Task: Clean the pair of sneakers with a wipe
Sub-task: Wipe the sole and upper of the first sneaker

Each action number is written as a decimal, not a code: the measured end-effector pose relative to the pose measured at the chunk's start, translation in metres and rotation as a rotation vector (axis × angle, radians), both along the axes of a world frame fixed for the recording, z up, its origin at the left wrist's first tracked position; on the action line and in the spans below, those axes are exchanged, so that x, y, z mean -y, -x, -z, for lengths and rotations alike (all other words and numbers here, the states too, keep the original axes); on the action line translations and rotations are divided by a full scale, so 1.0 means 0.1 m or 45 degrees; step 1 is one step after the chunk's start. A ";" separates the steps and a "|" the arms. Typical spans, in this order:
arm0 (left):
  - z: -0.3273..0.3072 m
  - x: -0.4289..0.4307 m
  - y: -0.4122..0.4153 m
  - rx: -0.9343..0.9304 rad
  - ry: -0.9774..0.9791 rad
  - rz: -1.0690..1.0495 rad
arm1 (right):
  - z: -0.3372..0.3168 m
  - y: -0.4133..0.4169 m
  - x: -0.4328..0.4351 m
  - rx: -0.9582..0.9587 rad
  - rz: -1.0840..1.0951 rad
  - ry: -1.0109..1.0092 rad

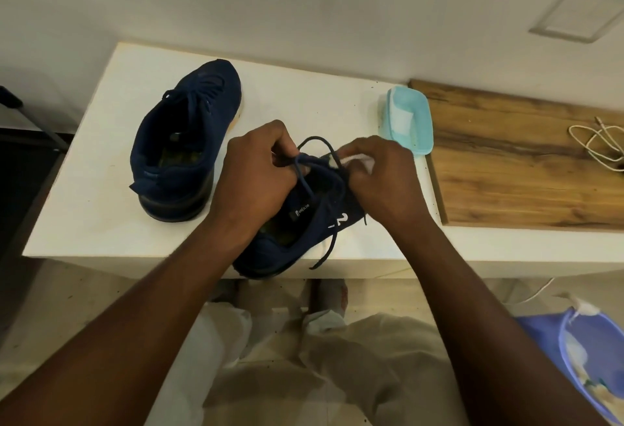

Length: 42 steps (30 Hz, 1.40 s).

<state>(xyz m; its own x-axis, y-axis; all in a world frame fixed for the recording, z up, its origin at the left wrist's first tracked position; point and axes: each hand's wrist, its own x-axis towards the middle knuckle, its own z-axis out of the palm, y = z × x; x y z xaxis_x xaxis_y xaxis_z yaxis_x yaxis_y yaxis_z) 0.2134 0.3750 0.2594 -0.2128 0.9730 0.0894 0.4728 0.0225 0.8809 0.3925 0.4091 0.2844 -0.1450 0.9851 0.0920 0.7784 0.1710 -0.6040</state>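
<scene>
Gripping the sneaker lace (303, 179), left hand (260, 168) curls; right hand (381, 179) pinches the wipe (358, 159).

Home rm, prob: white table (101, 189), wood-grain top (523, 172), loose white cable (597, 145), plain wall (304, 3).

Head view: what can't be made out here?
All in the head view.
Front of the near sneaker: hidden under the left hand and right hand.
Most of the wipe: covered by the right hand, only a white scrap shows.
Print on the tongue label: too small to read.
Part of the blue basin: cut off by the lower right edge, contents blurred.
</scene>
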 end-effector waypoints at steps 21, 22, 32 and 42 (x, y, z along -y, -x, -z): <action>-0.01 0.01 0.00 -0.046 -0.059 0.004 | -0.01 0.23 0.01 0.003 -0.294 -0.059; -0.01 0.01 -0.01 -0.044 -0.060 0.009 | 0.04 0.16 -0.06 0.080 -0.250 -0.027; 0.01 0.01 0.00 -0.045 -0.081 0.003 | 0.00 0.21 -0.01 -0.142 -0.292 -0.008; -0.01 -0.03 -0.01 -0.063 -0.119 -0.031 | -0.14 0.25 0.10 -0.658 -0.361 0.133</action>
